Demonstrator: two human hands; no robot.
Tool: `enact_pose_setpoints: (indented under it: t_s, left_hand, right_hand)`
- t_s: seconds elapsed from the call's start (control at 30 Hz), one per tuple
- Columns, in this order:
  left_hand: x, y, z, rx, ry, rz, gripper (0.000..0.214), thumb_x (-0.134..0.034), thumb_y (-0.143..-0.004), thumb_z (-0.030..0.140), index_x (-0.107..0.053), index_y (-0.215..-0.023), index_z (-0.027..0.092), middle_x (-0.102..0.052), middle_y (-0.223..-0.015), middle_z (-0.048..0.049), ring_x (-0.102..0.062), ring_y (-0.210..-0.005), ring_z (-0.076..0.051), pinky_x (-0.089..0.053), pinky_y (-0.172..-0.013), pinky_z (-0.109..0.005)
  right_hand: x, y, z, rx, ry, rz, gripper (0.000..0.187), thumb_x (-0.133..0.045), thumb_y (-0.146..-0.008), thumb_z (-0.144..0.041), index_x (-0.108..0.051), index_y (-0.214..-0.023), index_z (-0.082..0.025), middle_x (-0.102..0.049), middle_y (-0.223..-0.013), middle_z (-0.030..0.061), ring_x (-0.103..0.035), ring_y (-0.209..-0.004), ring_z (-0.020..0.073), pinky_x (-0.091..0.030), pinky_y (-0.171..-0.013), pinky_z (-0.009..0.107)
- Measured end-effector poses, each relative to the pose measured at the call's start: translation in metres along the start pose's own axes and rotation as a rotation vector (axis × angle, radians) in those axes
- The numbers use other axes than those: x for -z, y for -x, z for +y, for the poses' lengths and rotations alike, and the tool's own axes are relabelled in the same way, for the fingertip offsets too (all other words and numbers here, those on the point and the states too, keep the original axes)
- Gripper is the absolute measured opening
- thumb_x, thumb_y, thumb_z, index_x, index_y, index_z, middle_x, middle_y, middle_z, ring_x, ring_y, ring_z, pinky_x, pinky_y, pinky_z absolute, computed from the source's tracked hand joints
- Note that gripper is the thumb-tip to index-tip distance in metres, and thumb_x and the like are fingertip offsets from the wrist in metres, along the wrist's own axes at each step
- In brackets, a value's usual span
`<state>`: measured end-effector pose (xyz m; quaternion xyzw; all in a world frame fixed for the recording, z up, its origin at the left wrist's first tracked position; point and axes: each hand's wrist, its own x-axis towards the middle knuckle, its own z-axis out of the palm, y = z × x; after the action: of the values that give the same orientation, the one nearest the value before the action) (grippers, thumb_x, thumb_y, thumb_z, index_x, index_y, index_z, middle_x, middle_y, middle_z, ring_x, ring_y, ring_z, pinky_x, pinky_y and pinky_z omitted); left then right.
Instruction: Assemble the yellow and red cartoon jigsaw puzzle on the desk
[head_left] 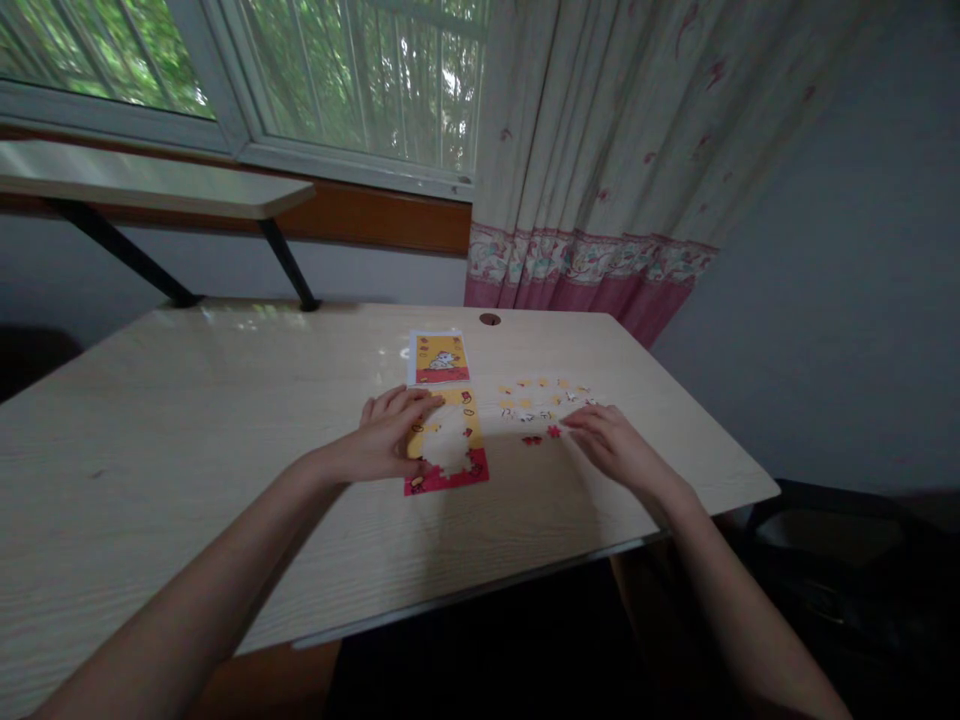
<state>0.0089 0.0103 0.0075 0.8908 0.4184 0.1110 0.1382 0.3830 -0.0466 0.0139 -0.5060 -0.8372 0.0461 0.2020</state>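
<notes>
At eight o'clock from the nearer right hand (613, 445), its grip's contents not determinable, lies a small red knobbed jigsaw piece (553, 432), the left hand (386, 435) spread over the rectangular yellow-and-red puzzle (469, 480) at nine.

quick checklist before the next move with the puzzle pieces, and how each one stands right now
1. Picture card in plain sight: ok, it lies just beyond the puzzle, uncovered by the hands.
2. Left hand at the puzzle: ok, it lies over the left edge; how firmly it presses, I cannot tell.
3. Middle of the puzzle filled: not ok, a big gap remains inside the yellow and red border.
4. Loose pieces kept off the puzzle: ok, they lie spread to its right.
5. Right hand gripping a piece: cannot tell, its fingertips are beside a red piece.
</notes>
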Motion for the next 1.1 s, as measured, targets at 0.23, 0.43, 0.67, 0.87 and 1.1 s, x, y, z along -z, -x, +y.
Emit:
enact_pose_setpoints:
  t_s: [0.23,0.43,0.67,0.87,1.1]
  left_hand:
    - [-0.005,0.000,-0.004,0.006,-0.018,0.018,0.083,-0.065,-0.064,0.049,-0.034,-0.136,0.025,-0.036,-0.139,-0.0136,-0.023,-0.129,-0.040,-0.019,-0.102,-0.056]
    - [-0.001,-0.001,0.001,0.032,-0.017,-0.016,0.084,-0.065,-0.063,0.049,-0.036,-0.136,0.020,-0.035,-0.139,-0.0159,-0.023,-0.130,-0.040,-0.018,-0.103,-0.055]
    - [0.001,0.000,0.003,0.017,-0.017,-0.018,0.083,-0.065,-0.064,0.048,-0.034,-0.137,0.022,-0.036,-0.138,-0.0144,-0.023,-0.130,-0.039,-0.019,-0.103,-0.054]
    - [-0.001,-0.001,0.001,-0.017,-0.014,0.005,0.083,-0.065,-0.064,0.046,-0.034,-0.137,0.021,-0.035,-0.139,-0.0150,-0.023,-0.130,-0.039,-0.018,-0.103,-0.056]
    - [0.001,0.000,-0.005,-0.064,0.037,0.026,0.076,-0.057,-0.073,0.052,-0.031,-0.139,0.024,-0.037,-0.140,-0.0123,-0.025,-0.130,-0.038,-0.020,-0.104,-0.056]
  right_hand:
    - [0.015,0.013,0.049,-0.151,0.050,0.037,0.024,-0.052,-0.087,-0.028,-0.069,-0.101,-0.019,-0.063,-0.099,0.0103,-0.056,-0.094,0.0230,-0.044,-0.089,0.041]
    - [0.006,0.015,0.054,-0.157,0.033,0.012,0.021,-0.055,-0.084,-0.028,-0.070,-0.098,-0.021,-0.063,-0.097,0.0099,-0.057,-0.094,0.0230,-0.044,-0.087,0.039]
    - [0.006,0.010,0.055,-0.154,0.016,0.000,0.017,-0.057,-0.077,-0.021,-0.066,-0.091,-0.017,-0.063,-0.091,0.0089,-0.057,-0.090,0.0219,-0.044,-0.087,0.038]
    - [0.008,0.009,0.053,-0.147,0.021,-0.003,0.014,-0.056,-0.077,-0.020,-0.065,-0.088,-0.018,-0.063,-0.090,0.0080,-0.057,-0.088,0.0216,-0.044,-0.085,0.037]
    - [0.002,0.002,0.041,-0.115,0.005,0.056,0.015,-0.054,-0.083,-0.026,-0.065,-0.091,-0.020,-0.063,-0.090,0.0074,-0.057,-0.088,0.0209,-0.045,-0.082,0.035]
